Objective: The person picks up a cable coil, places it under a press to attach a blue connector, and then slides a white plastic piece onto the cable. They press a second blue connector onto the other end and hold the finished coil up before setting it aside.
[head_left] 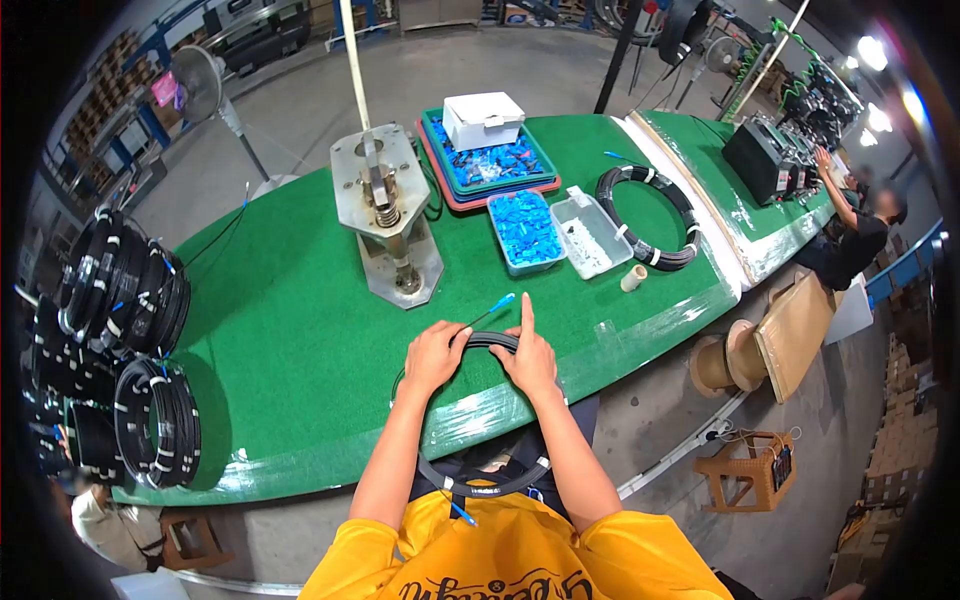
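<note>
A coil of black cable (487,341) stands partly over the table's front edge, its lower part hanging by my body. My left hand (433,357) closes around the coil's upper left, thumb on top. On the upper right, my right hand (530,361) grips the same coil with its thumb and lower fingers, while the index finger points straight forward. A cable end with a blue connector (502,303) sticks out between my hands, pointing away from me. Another blue-tipped end (463,514) dangles near my yellow shirt.
Ahead stands a metal press (385,215). Beside it are a bin of blue parts (527,230), a tray of white pieces (590,240), a white box (483,120) and a finished-looking cable coil (607,200). Stacked coils (125,280) rise at left. A co-worker (860,240) works at right.
</note>
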The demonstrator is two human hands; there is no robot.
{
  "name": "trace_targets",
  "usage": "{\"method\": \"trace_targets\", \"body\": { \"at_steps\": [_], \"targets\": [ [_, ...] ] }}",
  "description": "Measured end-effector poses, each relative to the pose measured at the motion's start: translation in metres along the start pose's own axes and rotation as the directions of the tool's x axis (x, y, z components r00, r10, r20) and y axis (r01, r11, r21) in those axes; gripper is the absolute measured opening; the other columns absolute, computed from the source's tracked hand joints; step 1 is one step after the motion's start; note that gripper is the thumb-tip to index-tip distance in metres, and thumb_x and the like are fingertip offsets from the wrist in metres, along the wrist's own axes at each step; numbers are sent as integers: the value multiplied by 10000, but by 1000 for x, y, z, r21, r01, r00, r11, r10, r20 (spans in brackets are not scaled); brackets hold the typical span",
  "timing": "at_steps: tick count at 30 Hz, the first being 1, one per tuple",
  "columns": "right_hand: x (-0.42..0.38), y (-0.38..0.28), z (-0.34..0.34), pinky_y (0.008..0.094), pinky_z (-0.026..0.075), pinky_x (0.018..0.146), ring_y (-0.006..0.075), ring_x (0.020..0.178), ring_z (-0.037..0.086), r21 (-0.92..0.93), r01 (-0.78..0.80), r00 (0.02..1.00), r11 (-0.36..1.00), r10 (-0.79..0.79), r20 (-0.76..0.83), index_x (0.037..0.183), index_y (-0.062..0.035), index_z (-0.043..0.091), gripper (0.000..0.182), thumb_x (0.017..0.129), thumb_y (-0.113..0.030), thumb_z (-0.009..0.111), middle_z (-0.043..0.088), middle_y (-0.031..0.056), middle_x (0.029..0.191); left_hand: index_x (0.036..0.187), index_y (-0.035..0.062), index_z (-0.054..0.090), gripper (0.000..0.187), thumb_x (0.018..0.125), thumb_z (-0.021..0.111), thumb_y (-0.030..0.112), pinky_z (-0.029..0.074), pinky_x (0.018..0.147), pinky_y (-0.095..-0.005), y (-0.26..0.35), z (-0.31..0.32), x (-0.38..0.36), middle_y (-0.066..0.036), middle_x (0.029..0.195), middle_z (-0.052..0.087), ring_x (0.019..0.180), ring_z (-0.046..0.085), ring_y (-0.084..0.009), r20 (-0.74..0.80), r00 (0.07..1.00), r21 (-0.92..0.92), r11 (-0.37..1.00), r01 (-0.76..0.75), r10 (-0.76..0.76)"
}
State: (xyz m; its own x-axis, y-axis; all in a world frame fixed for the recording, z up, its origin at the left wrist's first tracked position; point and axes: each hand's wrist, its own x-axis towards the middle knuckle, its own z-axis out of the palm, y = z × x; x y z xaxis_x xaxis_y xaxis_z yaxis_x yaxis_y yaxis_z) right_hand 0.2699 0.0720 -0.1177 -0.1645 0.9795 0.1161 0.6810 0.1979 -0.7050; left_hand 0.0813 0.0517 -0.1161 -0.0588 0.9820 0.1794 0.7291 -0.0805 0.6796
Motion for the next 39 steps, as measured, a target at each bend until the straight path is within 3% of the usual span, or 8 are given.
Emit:
{"method": "trace_targets", "body": {
  "at_steps": [7, 8, 9, 12, 19, 27, 33, 39],
  "targets": [
    [-4, 2, 0, 470, 520, 767, 363, 878, 665, -90, 95, 995, 991, -97, -22, 1523, -151, 262, 861, 806, -126, 738, 708, 121, 998, 938, 72, 690, 267, 965, 546, 295, 522, 740, -454, 7, 4, -6, -119, 909, 696, 847, 658, -332, -36, 996, 96, 992, -82, 85],
    [-6, -1, -3, 472, 519, 778, 365, 886, 662, -39, 70, 997, 997, -71, -35, 1416, -106, 445, 657, 819, -123, 719, 706, 122, 1008, 954, 68, 692, 264, 965, 547, 289, 520, 741, -452, 10, 2, -6, -125, 908, 698, 850, 657, -336, -31, 998, 104, 993, -53, 57],
    [-5, 1, -1, 472, 519, 778, 365, 886, 662, -36, 70, 997, 997, -71, -40, 1416, -106, 445, 657, 819, -123, 719, 706, 122, 1008, 970, 64, 693, 263, 966, 547, 283, 519, 742, -449, 11, 2, -6, -131, 907, 700, 853, 656, -339, -29, 999, 114, 993, -22, 25],
    [-2, 12, -3, 450, 511, 815, 330, 944, 652, -46, 260, 964, 965, -262, -46, 1069, -49, 671, 224, 858, -126, 659, 698, 120, 1029, 932, 73, 688, 240, 962, 555, 271, 518, 699, -446, 13, 7, -5, -128, 860, 692, 799, 652, -337, -101, 994, 112, 993, -25, 36],
    [4, 36, -36, 420, 511, 823, 309, 918, 647, -7, 176, 976, 984, -176, -125, 1027, -49, 675, 187, 849, -99, 655, 696, 104, 1013, 902, 58, 686, 215, 953, 579, 237, 510, 664, -435, 50, 35, 23, -136, 822, 682, 761, 649, -340, -100, 995, 92, 996, 16, -6],
    [39, 83, -95, 415, 503, 839, 331, 946, 643, 62, 13, 962, 998, 5, -272, 1042, -41, 669, 204, 840, -64, 654, 692, 125, 1039, 916, 41, 684, 182, 943, 599, 199, 508, 672, -407, 113, 76, 95, -121, 840, 684, 761, 650, -325, 30, 980, -35, 980, -194, 195],
    [66, 91, -94, 420, 497, 857, 328, 959, 642, 41, -37, 968, 998, 46, -246, 1055, -45, 663, 203, 856, -81, 639, 688, 126, 1050, 931, 21, 682, 162, 942, 591, 154, 517, 705, -393, 104, 93, 122, -126, 854, 690, 773, 657, -318, 48, 983, -79, 982, -174, 178],
    [73, 94, -92, 415, 503, 851, 329, 973, 637, -7, -80, 982, 997, 78, -170, 1051, -39, 658, 204, 853, -91, 658, 682, 113, 1048, 911, 45, 691, 73, 864, 657, 90, 502, 777, -375, 91, 109, 127, -84, 910, 693, 871, 647, -272, -22, 944, -84, 940, -331, 330]
  ]
}}
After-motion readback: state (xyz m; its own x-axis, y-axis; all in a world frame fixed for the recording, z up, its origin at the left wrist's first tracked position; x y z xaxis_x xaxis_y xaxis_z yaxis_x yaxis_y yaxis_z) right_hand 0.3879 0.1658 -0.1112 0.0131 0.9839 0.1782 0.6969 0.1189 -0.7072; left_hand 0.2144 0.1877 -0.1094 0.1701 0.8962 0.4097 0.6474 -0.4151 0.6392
